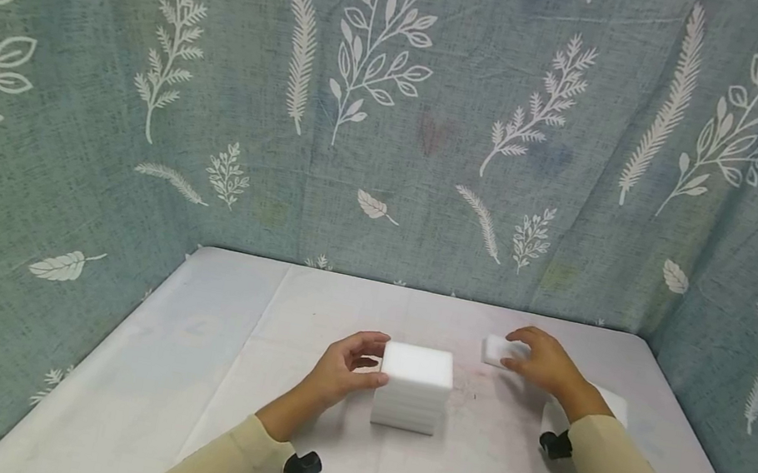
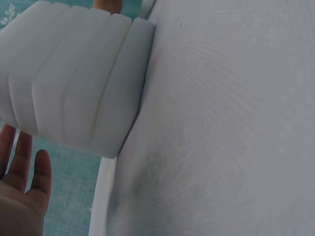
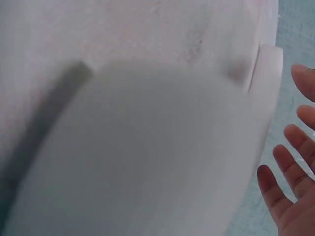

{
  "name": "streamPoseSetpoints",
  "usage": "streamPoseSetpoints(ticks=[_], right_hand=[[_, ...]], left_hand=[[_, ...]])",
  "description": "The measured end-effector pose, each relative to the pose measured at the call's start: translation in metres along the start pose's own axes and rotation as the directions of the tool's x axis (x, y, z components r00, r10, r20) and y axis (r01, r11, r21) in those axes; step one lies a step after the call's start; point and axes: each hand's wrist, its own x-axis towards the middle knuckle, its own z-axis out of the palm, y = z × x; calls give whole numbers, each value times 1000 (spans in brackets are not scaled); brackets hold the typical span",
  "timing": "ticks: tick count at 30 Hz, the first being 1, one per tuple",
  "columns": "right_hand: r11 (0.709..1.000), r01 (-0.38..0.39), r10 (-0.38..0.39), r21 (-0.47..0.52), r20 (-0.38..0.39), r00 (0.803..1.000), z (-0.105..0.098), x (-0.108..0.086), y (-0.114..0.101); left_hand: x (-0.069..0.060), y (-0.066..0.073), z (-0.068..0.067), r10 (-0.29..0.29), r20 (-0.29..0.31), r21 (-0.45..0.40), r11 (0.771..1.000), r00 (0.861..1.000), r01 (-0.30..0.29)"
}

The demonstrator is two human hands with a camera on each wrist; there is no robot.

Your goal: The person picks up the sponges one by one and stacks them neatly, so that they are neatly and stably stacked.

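Observation:
A neat stack of several white sponge-like blocks (image 1: 413,390) stands on the table; in the left wrist view the stacked blocks (image 2: 93,83) show their rounded edges. My left hand (image 1: 347,366) is at the stack's left side, its thumb and fingertips against or very near the upper blocks. Toward the back right lies a single white block (image 1: 497,350). My right hand (image 1: 545,362) reaches over that block's right end with thumb and fingers spread apart. In the right wrist view the fingers (image 3: 290,172) look loosely extended, and no grip shows.
Another white block (image 1: 611,404) sits partly hidden beneath the right forearm; a blurred white block (image 3: 142,147) fills much of the right wrist view. A white cloth covers the table (image 1: 329,304). Patterned green-blue curtains (image 1: 436,128) enclose the back and sides.

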Motion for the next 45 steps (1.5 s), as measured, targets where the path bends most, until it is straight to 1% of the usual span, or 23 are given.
streamPoseSetpoints(ticks=[3,6,9,11,17,19,21,24,26,28,30,33,36,40,43,45], right_hand=[[1000,-2,3,-10,13,1000,0,1,2],[1000,19,-19,-25,12,1000,0,1,4],[999,18,-17,-38,13,1000,-2,1,5],[999,5,-4,-42,20,1000,-4,-1,6],[997,-76,76,-4,-3,997,-10,-7,13],[995,-99,99,15,-10,995,-10,-9,16],[993,-118,118,27,-6,993,-9,-9,20],[990,-134,134,41,9,991,-6,-10,25],[989,-134,134,57,9,991,-3,-9,28],[989,-130,130,66,6,991,-1,-9,30],[989,-130,131,71,-3,991,1,-8,31],[989,-133,134,68,-8,991,2,-8,29],[986,-146,147,76,-20,989,2,-10,26],[987,-137,141,81,-43,989,3,-12,24],[991,-108,112,84,-49,992,4,-12,22],[991,-98,104,93,-53,993,5,-13,20]], left_hand=[[1,-1,0,4,-6,55,998,1000,-4],[4,-11,-2,11,-12,104,995,1000,-10],[7,-23,-3,21,-20,120,993,1000,-19],[8,-27,-4,28,-25,119,993,999,-25],[10,-29,-6,37,-37,122,992,999,-32],[9,-29,-5,49,-35,132,990,998,-44],[8,-20,-4,47,-26,122,992,999,-43],[8,-20,-3,57,-16,113,992,998,-55],[9,-20,-3,52,-11,108,993,999,-50],[11,-28,-4,60,-15,125,990,998,-58],[12,-27,-5,54,-18,142,989,998,-51],[12,-20,-5,47,-15,163,986,999,-44],[10,-3,-4,34,8,168,985,999,-35],[5,15,-2,12,32,195,981,999,-18],[4,17,-3,-7,30,227,974,1000,0],[4,17,-3,-11,26,231,973,1000,5]])
